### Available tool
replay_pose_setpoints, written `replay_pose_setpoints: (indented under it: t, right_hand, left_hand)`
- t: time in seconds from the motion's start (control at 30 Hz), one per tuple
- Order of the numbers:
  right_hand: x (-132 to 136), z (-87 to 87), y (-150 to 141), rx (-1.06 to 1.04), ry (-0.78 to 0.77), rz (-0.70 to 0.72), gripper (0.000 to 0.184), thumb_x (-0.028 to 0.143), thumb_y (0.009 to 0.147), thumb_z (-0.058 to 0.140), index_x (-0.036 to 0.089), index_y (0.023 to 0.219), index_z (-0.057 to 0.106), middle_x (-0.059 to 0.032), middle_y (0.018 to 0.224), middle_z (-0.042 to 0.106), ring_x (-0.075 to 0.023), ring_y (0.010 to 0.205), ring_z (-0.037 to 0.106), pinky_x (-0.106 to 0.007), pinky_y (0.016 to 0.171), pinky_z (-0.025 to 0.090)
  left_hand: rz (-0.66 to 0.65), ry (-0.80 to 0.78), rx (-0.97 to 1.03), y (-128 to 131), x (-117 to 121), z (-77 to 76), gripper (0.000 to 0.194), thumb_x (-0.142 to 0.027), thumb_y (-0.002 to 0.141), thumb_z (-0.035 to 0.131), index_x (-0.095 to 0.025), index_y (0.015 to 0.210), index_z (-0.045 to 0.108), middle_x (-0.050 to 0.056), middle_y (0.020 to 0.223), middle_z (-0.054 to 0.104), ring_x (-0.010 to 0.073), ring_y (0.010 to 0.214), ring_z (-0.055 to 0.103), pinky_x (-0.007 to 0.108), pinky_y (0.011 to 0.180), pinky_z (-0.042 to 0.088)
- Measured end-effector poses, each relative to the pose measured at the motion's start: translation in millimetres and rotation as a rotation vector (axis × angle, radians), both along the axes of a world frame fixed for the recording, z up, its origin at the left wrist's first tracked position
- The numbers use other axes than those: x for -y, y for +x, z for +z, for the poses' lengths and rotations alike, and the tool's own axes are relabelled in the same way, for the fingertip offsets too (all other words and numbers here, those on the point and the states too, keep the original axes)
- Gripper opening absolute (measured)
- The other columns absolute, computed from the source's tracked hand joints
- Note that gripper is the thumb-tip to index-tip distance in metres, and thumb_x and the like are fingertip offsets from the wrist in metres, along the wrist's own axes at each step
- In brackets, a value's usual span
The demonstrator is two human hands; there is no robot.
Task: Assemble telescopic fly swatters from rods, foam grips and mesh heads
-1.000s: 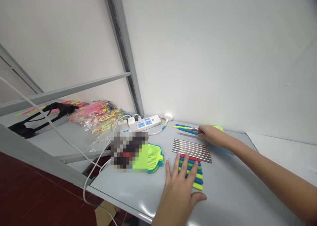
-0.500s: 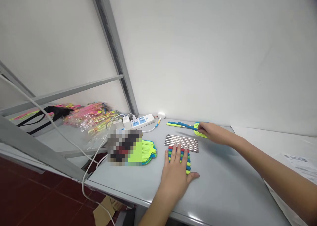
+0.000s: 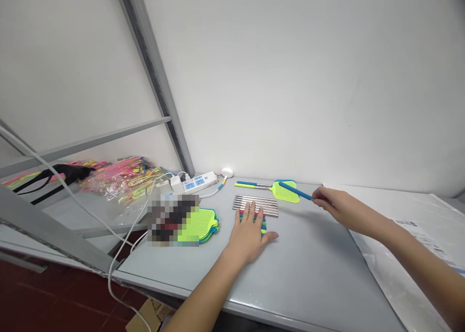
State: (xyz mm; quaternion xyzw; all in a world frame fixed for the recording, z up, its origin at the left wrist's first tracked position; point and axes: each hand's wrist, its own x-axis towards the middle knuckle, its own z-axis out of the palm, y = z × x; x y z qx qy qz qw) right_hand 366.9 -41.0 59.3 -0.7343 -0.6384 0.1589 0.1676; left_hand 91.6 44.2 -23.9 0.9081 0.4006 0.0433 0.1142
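My right hand [image 3: 330, 201] is closed on the end of a blue fly swatter handle [image 3: 294, 190], raised in front of the assembled fly swatters. Those swatters lie along the wall, with a yellow-green mesh head [image 3: 285, 192] over a blue one and their handles pointing left. Fingers spread, my left hand [image 3: 249, 232] lies flat on a row of coloured handles [image 3: 263, 231] in red, blue, green and yellow, mostly covered by it. Just beyond its fingertips, several metal rods [image 3: 256, 205] lie side by side. A stack of fly swatter heads [image 3: 207, 224] sits left of this hand, partly blurred out.
A white power strip [image 3: 198, 182] with plugs and cables stands at the back left. Bagged colourful items [image 3: 119, 177] lie on the shelf beyond a grey metal post [image 3: 156, 75]. White plastic sheeting [image 3: 385, 240] covers the table's right side.
My right hand has moved right, away from the swatters, still holding the blue handle. My left hand stays on the coloured handles. The whole view has shifted slightly.
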Motion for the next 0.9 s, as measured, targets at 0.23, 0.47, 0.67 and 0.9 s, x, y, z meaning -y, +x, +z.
replay_pose_setpoints:
  t: [0.23, 0.47, 0.67, 0.9]
  right_hand:
    - [9, -10.1, -6, -0.031, -0.033, 0.013, 0.029, 0.049, 0.097, 0.036, 0.029, 0.096, 0.056, -0.0013, 0.097, 0.068, -0.0211, 0.081, 0.061, -0.034, 0.069, 0.046]
    - [3, -13.3, -14, -0.038, -0.007, 0.002, 0.029, 0.047, 0.099, 0.032, 0.029, 0.093, 0.054, -0.0001, 0.092, 0.067, -0.0198, 0.076, 0.059, -0.032, 0.066, 0.045]
    - [-4, -21.9, -15, -0.039, 0.041, -0.030, 0.030, 0.050, 0.099, 0.029, 0.028, 0.097, 0.050, -0.0018, 0.093, 0.066, -0.0200, 0.074, 0.059, -0.032, 0.065, 0.044]
    - [-7, -49.8, -16, 0.001, 0.010, -0.047, 0.037, 0.051, 0.101, 0.020, 0.027, 0.099, 0.048, -0.0031, 0.085, 0.064, -0.0210, 0.069, 0.060, -0.032, 0.061, 0.040]
  left_hand:
    - [-0.032, -0.011, 0.005, 11, -21, 1.9, 0.091, -0.077, 0.090, 0.015, -0.016, 0.157, 0.023, 0.011, 0.164, 0.008, 0.0325, 0.151, -0.002, 0.059, 0.120, 0.006]
    - [-0.068, -0.031, 0.027, 17, -39, -2.2, 0.090, -0.076, 0.090, 0.016, -0.015, 0.157, 0.022, 0.014, 0.164, 0.007, 0.0353, 0.151, -0.001, 0.063, 0.118, 0.006]
    - [-0.097, 0.026, 0.112, 31, -71, 22.3, 0.064, -0.061, 0.099, 0.026, -0.022, 0.148, 0.040, 0.014, 0.161, 0.027, 0.0338, 0.150, 0.017, 0.062, 0.116, 0.019]
    - [-0.008, 0.156, 0.201, 38, -119, 52.2, 0.034, -0.034, 0.095, 0.060, -0.017, 0.125, 0.058, 0.010, 0.125, 0.060, 0.0229, 0.105, 0.063, 0.044, 0.088, 0.055]
